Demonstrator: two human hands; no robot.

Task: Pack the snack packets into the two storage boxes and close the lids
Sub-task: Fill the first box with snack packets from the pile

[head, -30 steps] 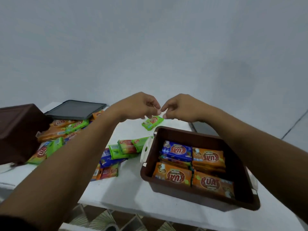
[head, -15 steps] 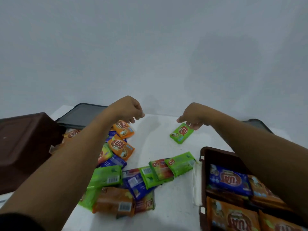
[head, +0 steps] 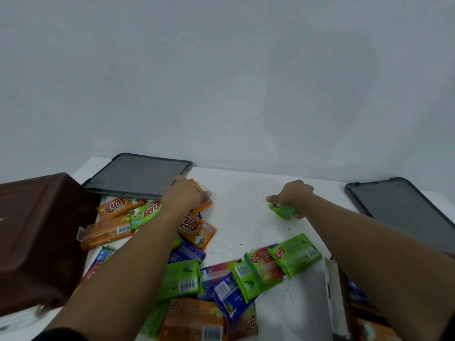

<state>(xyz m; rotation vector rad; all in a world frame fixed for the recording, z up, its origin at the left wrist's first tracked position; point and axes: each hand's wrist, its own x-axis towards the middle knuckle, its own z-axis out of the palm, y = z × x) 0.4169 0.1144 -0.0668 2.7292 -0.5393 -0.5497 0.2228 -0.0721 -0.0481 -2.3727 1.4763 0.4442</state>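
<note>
My right hand grips a small green snack packet lying on the white table. My left hand presses down on an orange packet by the left lid; whether it holds the packet I cannot tell. A heap of orange, green and blue packets covers the table's near left. A brown storage box stands at the left. The second brown box, with packets inside, shows only at the bottom right corner, mostly behind my right arm.
Two dark grey lids lie flat at the back of the table, one at the back left and one at the right. A plain pale wall rises right behind the table.
Both hands have dropped to the table: the right has closed around the small green packet, the left has come down on the orange packet. The view has shifted left and nearer.
</note>
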